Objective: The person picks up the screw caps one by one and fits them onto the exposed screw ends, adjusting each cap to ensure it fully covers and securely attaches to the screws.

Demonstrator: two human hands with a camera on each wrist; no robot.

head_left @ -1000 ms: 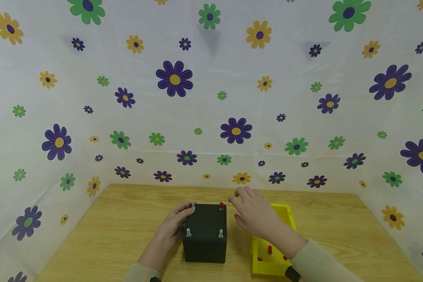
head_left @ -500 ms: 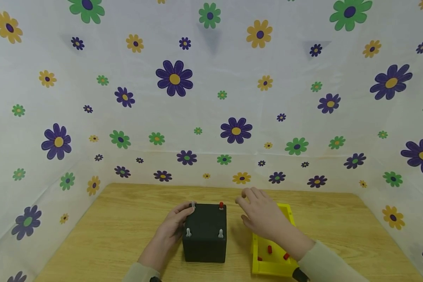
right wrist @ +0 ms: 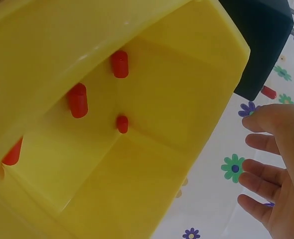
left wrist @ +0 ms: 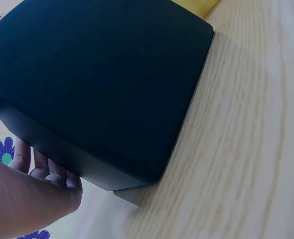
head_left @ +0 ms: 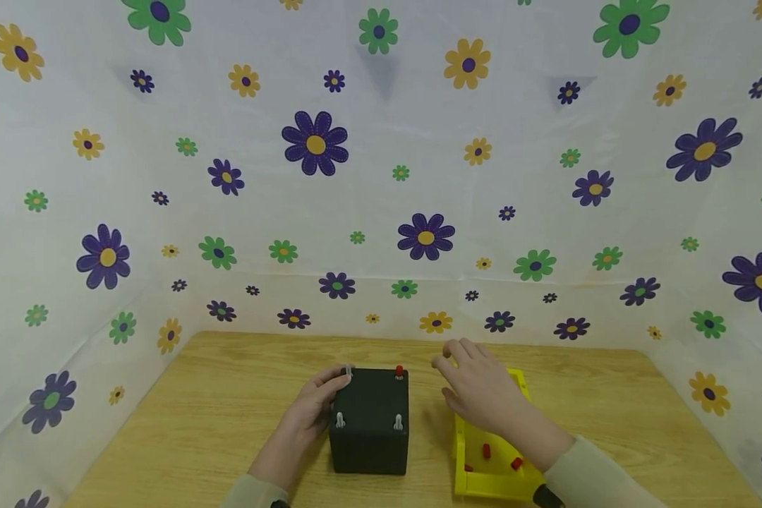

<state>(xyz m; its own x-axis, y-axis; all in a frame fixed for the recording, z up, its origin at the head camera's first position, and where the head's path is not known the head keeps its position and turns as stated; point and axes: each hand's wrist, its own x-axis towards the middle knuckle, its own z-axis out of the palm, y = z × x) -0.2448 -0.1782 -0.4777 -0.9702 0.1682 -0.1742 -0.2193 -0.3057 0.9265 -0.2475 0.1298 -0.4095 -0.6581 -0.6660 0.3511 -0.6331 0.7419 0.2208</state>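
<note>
A black box (head_left: pixel 371 398) stands on the table with a metal post (head_left: pixel 398 422) near each top corner. On the back right post sits a small red cap (head_left: pixel 398 370); the other posts are bare. My left hand (head_left: pixel 306 403) grips the box's back left side, thumb at the top edge beside a post. Off to the right, my right hand (head_left: pixel 482 391) is raised over the far part of a yellow bin (head_left: pixel 492 485), its fingers loosely bent with nothing between them. Several red caps (right wrist: pixel 78 101) lie in the bin, seen best in the right wrist view.
Wood-grain tabletop (head_left: pixel 228 395) surrounds the box and bin. A white flower-printed sheet (head_left: pixel 381 190) rises behind the table and along both sides. The bin stands a short gap to the right of the box.
My right hand has moved right, away from the capped post and over the bin, uncovering more of a red cap there. The left hand and the box have stayed in place.
</note>
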